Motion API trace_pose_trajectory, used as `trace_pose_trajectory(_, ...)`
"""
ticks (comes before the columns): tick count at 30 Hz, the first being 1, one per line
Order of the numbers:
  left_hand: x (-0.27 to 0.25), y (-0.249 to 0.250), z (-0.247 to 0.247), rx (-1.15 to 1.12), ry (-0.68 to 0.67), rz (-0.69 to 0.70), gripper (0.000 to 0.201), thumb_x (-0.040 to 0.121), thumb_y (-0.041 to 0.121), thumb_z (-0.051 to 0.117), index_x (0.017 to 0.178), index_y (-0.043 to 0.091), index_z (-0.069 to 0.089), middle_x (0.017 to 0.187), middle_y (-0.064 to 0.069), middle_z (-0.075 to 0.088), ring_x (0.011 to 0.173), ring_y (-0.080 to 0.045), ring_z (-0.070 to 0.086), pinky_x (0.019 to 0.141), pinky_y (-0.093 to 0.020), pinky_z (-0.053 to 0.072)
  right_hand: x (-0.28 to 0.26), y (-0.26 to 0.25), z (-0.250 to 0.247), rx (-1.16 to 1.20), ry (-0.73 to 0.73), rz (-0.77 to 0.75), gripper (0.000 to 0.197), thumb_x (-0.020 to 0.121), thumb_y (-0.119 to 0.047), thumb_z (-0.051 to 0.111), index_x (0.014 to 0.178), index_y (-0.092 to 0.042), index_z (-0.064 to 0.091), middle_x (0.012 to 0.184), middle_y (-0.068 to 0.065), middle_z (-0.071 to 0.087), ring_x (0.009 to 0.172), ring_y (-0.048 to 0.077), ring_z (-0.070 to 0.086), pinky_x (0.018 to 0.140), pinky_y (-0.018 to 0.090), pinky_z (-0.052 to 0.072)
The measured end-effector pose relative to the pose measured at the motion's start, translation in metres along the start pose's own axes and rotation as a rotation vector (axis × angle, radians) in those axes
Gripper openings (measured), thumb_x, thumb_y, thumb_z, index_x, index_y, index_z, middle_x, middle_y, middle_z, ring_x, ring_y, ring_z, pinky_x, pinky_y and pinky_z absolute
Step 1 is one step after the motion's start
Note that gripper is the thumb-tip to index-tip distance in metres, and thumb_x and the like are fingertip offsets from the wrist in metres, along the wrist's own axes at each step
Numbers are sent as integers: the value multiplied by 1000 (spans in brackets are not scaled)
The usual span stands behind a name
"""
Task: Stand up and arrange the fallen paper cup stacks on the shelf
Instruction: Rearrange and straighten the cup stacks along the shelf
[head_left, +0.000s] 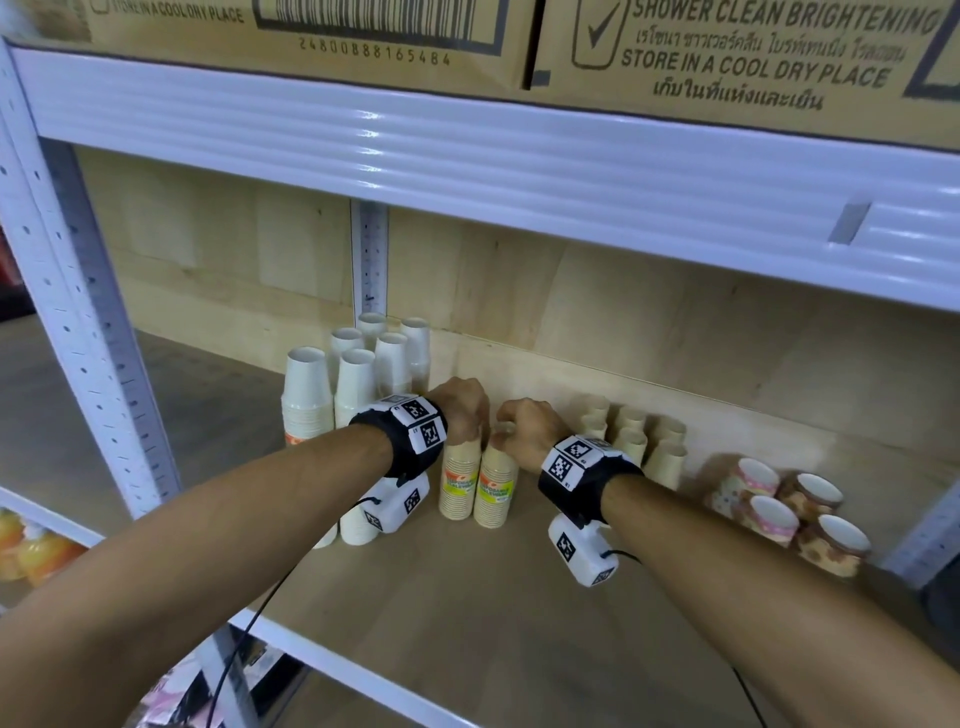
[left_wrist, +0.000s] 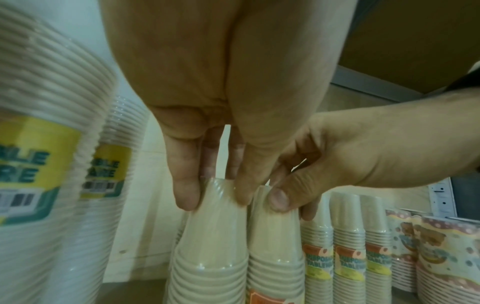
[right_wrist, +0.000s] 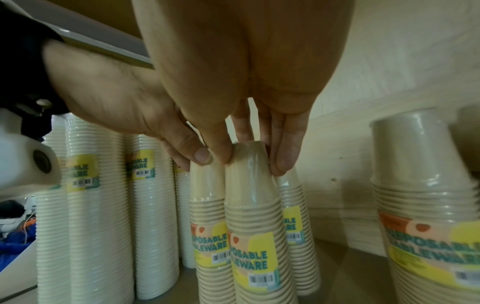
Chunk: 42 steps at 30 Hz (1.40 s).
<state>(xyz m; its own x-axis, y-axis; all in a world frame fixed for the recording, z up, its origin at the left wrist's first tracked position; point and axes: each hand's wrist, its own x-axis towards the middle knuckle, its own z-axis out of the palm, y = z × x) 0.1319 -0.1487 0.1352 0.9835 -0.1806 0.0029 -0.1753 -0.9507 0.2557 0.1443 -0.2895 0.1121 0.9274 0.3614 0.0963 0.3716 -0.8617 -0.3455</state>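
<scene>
Two tan cup stacks stand upright side by side mid-shelf (head_left: 519, 587), touching. Left hand (head_left: 462, 408) pinches top of left tan stack (head_left: 460, 480) w/ thumb & fingers; right hand (head_left: 530, 428) pinches top of right tan stack (head_left: 496, 488) same way. White stacks (head_left: 358, 384) upright to left, more tan stacks (head_left: 631, 431) & patterned cups (head_left: 789, 506) to right

Under my left hand (head_left: 460, 408) and right hand (head_left: 527, 428): two beige cup stacks (head_left: 478, 486) with orange-and-yellow labels. Left of my hands, white cup stacks (head_left: 358, 379). Right of my hands, polka-dot patterned cups (head_left: 789, 512) in pink and brown. My wrist bands (head_left: 402, 436) are black with black-and-white markers.
</scene>
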Motion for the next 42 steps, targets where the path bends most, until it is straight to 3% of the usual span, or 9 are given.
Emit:
trace_pose_trajectory(6,3,16,3,-32,-18,26,23,84,9,68,106,3,68,106,-11,67,99,-27,65,83,-37,56,-19,13,-10,18,29,22,10,84,-16,60,76,-20,59,75,-1,57,74,20,54,62,25,42)
trace_pose_trajectory(11,8,40,7,-18,-22,85,24,84,7,67,108,9,71,107,-7,69,95,-24,65,76,-30,54,-36,30,-20,21,43,80,6,81,-16,60,79,-18,65,82,3,65,84,25,66,68,33,51)
trace_pose_trajectory(16,15,65,13,9,-38,130,26,84,9,67,111,9,70,110,-7,69,97,-24,65,77,-29,53,-53,55,-31,16,95,145,16,86,-19,60,98,-14,69,94,4,67,89,23,64,73,30,52)
trace_pose_trajectory(20,21,85,18,-22,-48,172,32,86,8,67,117,11,69,117,-5,67,104,-23,64,77,-24,47,-63,72,-39,-20,75,196,4,84,-20,62,82,-17,64,85,1,61,82,22,60,67,28,45)
trace_pose_trajectory(24,27,100,24,-11,-53,202,31,86,8,66,116,9,69,117,-8,67,102,-25,64,84,-30,53,-69,88,-44,-25,27,220,18,82,-22,55,63,-22,53,73,-2,59,76,23,63,60,31,47)
trace_pose_trajectory(27,31,108,28,-18,-52,221,33,87,7,65,120,9,67,119,-9,66,105,-26,63,89,-33,54,-73,97,-48,-39,45,228,19,84,-22,52,65,-22,54,74,0,62,73,21,62,56,28,43)
trace_pose_trajectory(30,35,113,32,-39,-55,228,33,87,6,65,119,9,67,119,-8,66,105,-26,64,85,-31,54,-76,102,-53,-23,52,220,14,86,-19,56,73,-19,59,80,2,64,80,22,63,66,32,51)
trace_pose_trajectory(34,39,120,35,-53,-64,249,29,87,7,66,115,11,70,115,-8,67,102,-24,64,75,-26,48,-78,105,-55,-36,62,213,26,88,-19,57,63,-29,53,72,-8,54,82,20,59,67,28,41)
trace_pose_trajectory(42,45,124,40,-47,-77,269,25,88,7,63,112,5,70,113,-11,67,102,-25,63,85,-31,52,-72,108,-50,-3,55,252,18,88,-23,51,75,-22,63,80,0,64,85,24,62,75,37,53)
